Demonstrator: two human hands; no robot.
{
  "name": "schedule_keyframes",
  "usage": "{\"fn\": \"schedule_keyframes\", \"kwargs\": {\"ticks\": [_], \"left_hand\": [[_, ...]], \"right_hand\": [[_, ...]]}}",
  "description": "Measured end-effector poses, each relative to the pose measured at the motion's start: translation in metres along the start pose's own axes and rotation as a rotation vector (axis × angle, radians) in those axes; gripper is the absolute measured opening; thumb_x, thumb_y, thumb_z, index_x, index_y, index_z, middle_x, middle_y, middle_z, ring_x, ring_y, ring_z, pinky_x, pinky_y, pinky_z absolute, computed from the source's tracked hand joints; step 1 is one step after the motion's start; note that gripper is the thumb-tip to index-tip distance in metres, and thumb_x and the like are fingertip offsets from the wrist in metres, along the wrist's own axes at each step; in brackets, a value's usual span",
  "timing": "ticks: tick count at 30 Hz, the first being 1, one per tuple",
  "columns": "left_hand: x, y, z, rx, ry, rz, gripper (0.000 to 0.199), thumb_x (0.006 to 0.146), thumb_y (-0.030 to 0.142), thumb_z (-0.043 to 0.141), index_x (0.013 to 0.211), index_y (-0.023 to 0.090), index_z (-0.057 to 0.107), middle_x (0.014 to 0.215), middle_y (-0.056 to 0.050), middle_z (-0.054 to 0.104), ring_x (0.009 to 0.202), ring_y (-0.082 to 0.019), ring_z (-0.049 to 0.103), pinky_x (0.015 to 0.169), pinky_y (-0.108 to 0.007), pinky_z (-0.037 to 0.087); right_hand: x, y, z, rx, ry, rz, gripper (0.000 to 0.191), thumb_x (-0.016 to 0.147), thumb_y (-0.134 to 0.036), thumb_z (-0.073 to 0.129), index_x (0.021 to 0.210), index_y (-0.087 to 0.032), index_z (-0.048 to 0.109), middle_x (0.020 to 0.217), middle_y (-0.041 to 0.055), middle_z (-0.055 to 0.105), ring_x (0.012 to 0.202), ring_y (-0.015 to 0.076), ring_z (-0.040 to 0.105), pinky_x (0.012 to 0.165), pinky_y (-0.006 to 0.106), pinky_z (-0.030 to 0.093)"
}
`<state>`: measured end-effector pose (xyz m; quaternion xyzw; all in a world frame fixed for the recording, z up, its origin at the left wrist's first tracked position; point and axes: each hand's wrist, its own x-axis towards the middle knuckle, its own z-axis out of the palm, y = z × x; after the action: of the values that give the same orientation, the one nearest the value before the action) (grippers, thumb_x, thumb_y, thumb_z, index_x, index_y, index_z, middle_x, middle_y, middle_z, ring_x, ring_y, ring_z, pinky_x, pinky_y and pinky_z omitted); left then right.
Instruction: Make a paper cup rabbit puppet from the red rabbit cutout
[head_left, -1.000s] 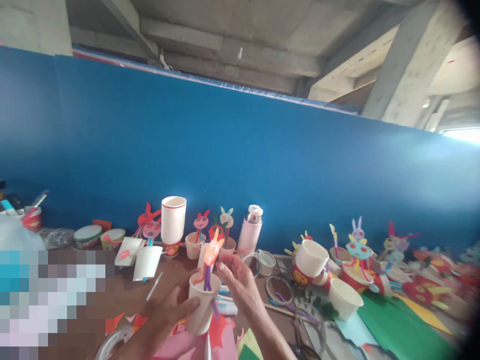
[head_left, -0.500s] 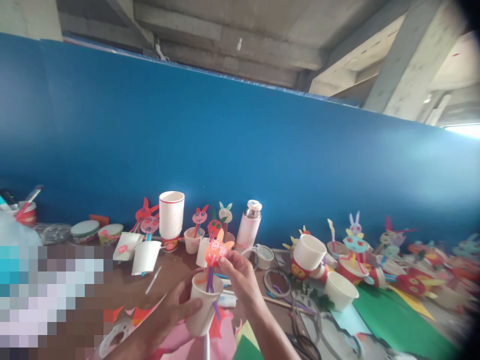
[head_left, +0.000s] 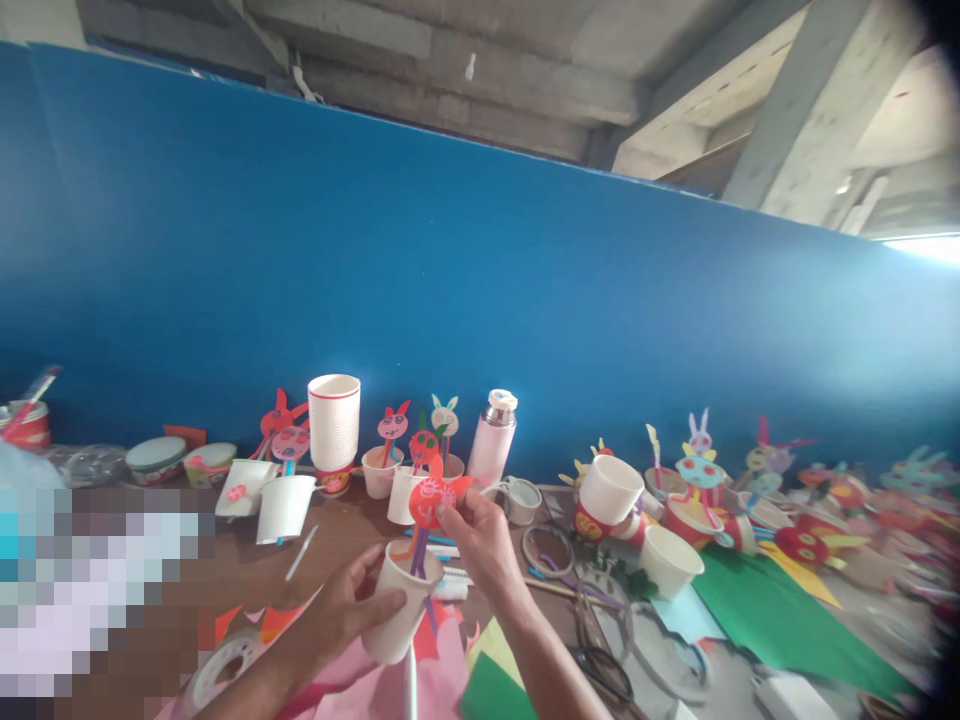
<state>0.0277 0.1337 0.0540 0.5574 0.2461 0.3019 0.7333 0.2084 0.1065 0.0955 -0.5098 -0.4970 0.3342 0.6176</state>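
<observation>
My left hand (head_left: 367, 595) wraps round a white paper cup (head_left: 401, 610), slightly tilted above the cluttered table. Purple and orange strips stand in the cup, and one purple strip (head_left: 430, 612) pokes out through its side. On top of them is a red paper animal head (head_left: 427, 503) with pointed ears and a drawn face. The fingertips of my right hand (head_left: 480, 535) pinch this head at its right edge. Behind it stand similar paper puppets in cups, among them a red one (head_left: 393, 425) and a pale one with rabbit ears (head_left: 445, 415).
A stack of paper cups (head_left: 334, 425) and a pink thermos (head_left: 492, 440) stand before the blue wall (head_left: 480, 270). Tape rolls, black-handled scissors (head_left: 600, 675) and green paper (head_left: 795, 620) lie to the right. Pink paper (head_left: 360, 690) is below my hands. More puppet cups crowd the far right.
My right hand and the paper head have shifted slightly up and right; the head now faces me more clearly. The cup tilts a little more. The whole view has shifted slightly.
</observation>
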Motion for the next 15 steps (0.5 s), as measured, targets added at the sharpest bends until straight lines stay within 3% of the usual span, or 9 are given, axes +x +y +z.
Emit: {"fn": "schedule_keyframes", "kwargs": {"ticks": [8,15], "left_hand": [[-0.001,-0.003,0.0,0.046,-0.055,0.018,0.064,0.072,0.042,0.077,0.124,0.019,0.048,0.116,-0.014,0.067,0.104,-0.029,0.063,0.087,-0.039,0.047],[0.004,-0.015,-0.002,0.074,0.056,0.039,0.075,0.063,0.049,0.079,0.125,0.02,0.048,0.11,-0.013,0.069,0.104,-0.032,0.062,0.086,-0.04,0.048]], "right_hand": [[-0.005,-0.008,0.001,-0.086,0.03,0.0,0.018,0.078,-0.028,0.06,0.065,-0.017,0.055,0.058,-0.0047,0.049,0.055,0.0114,0.044,0.053,0.022,0.035],[-0.007,-0.008,0.004,-0.049,-0.013,0.008,0.008,0.075,-0.024,0.062,0.076,-0.016,0.062,0.067,-0.0009,0.061,0.058,0.0131,0.05,0.054,0.022,0.038]]}}
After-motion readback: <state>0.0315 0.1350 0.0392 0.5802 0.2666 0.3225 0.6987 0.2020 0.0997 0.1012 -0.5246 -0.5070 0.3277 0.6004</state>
